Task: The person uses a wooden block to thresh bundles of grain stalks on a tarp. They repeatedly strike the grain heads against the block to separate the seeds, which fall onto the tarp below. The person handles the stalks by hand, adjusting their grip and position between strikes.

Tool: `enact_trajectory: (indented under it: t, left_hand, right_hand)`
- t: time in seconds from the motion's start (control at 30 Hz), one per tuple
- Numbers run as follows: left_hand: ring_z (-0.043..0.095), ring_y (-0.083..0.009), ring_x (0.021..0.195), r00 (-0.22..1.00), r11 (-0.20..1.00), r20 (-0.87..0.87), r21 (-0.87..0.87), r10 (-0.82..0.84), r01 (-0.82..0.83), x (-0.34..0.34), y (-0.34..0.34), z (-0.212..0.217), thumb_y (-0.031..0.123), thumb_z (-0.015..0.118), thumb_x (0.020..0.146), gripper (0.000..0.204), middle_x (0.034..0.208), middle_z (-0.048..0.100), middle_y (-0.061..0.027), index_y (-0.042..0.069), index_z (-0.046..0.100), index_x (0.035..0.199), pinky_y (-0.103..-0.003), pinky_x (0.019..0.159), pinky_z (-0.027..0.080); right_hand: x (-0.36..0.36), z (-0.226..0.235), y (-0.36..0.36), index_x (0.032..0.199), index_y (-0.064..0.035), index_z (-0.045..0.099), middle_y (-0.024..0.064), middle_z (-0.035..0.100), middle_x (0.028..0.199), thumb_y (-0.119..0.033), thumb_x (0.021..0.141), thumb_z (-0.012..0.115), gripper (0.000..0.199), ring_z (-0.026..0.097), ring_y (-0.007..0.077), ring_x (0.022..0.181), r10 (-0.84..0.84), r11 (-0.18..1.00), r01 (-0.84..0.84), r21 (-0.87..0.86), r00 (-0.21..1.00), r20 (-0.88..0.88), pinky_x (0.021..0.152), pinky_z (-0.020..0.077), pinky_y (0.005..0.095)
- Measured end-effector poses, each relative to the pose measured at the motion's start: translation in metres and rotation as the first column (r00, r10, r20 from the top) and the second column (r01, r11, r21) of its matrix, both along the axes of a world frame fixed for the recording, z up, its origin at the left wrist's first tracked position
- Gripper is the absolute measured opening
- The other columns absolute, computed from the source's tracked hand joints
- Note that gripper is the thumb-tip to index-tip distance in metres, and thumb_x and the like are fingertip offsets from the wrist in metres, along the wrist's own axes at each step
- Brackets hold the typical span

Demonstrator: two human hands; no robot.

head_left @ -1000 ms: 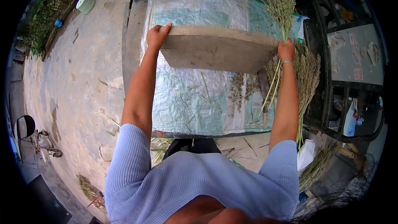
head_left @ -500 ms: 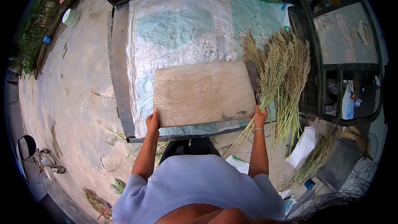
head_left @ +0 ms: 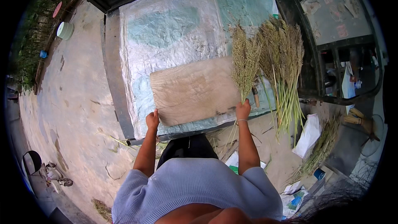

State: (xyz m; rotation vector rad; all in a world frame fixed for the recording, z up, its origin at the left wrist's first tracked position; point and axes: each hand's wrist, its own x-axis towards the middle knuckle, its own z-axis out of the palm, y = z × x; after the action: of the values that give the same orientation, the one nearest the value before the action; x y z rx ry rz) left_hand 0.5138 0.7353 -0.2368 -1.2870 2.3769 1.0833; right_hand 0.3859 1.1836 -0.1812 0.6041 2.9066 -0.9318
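A rectangular wooden board (head_left: 190,91) lies on a white and pale green plastic sheet in front of me. My left hand (head_left: 152,119) is closed on its near left corner, thumb uppermost. My right hand (head_left: 243,110) is closed around the stems of a few sorghum seed heads (head_left: 244,60), at the board's near right corner. Those heads point away from me and cover the board's right edge. Beside them a wooden tool handle (head_left: 256,97) shows; the rest of the tool is mostly hidden. A larger pile of cut sorghum (head_left: 284,58) lies farther right, stems toward me.
The plastic sheet (head_left: 166,29) covers a low platform with dark metal frames (head_left: 306,70) at its back and right. A white sack (head_left: 307,136) and more dry stalks (head_left: 317,153) lie on the floor to the right. A pale green bucket (head_left: 65,30) stands far left.
My right hand has moved left with the sorghum stems, drawing the heads away from the pile and over the board's right edge. My left hand stays at the board's corner.
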Motion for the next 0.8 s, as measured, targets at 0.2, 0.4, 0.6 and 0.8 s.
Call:
enact_trajectory:
  t: [0.2, 0.4, 0.6, 0.8]
  left_hand:
    - [0.058, -0.0133, 0.074, 0.957, 0.769, -0.288, 0.614, 0.007, 0.18, -0.049, 0.112, 0.1, 0.036, 0.058, 0.086, 0.041, 0.085, 0.062, -0.0062, -0.001, 0.059, 0.105, -0.027, 0.063, 0.048]
    - [0.052, -0.0189, 0.103, 0.944, 0.501, -0.326, 0.826, 0.05, 0.259, -0.097, 0.138, 0.131, 0.036, 0.061, 0.085, 0.056, 0.113, 0.054, -0.0103, 0.002, 0.043, 0.126, -0.029, 0.085, 0.043]
    - [0.058, -0.0149, 0.08, 0.98, 0.468, -0.197, 0.867, 0.009, 0.169, -0.113, 0.109, 0.087, 0.023, 0.068, 0.08, 0.038, 0.093, 0.061, -0.0051, 0.002, 0.055, 0.108, -0.031, 0.069, 0.049]
    - [0.055, -0.0095, 0.063, 0.945, 0.647, -0.297, 0.749, 0.134, 0.143, -0.104, 0.104, 0.061, 0.011, 0.06, 0.083, 0.006, 0.072, 0.06, -0.0002, 0.006, 0.058, 0.085, -0.026, 0.055, 0.044]
  right_hand:
    - [-0.024, 0.004, -0.126, 0.087, 0.003, 0.052, 0.0224, 0.059, 0.074, -0.012, 0.075, 0.057, 0.02, 0.058, 0.0402, 0.072, -0.094, 0.92, 0.006, -0.391, 0.974, -0.206, 0.066, 0.0456, 0.0423]
    - [0.008, 0.036, -0.225, 0.09, 0.0038, 0.049, 0.0195, 0.058, 0.07, -0.021, 0.078, 0.059, 0.029, 0.059, 0.0384, 0.07, -0.013, 0.818, -0.045, -0.573, 0.995, -0.097, 0.062, 0.0467, 0.0419]
    - [0.026, 0.047, -0.193, 0.101, 0.0023, 0.049, 0.0153, 0.06, 0.086, -0.022, 0.078, 0.063, 0.037, 0.06, 0.0333, 0.083, 0.557, 0.643, -0.649, -0.407, 0.761, -0.332, 0.068, 0.0493, 0.0381]
    - [0.027, -0.032, -0.035, 0.087, -0.0014, 0.055, 0.0108, 0.06, 0.072, -0.038, 0.083, 0.06, 0.037, 0.063, 0.0212, 0.06, -0.091, 0.307, 0.689, -0.656, 0.708, 0.701, 0.047, 0.0506, 0.0294]
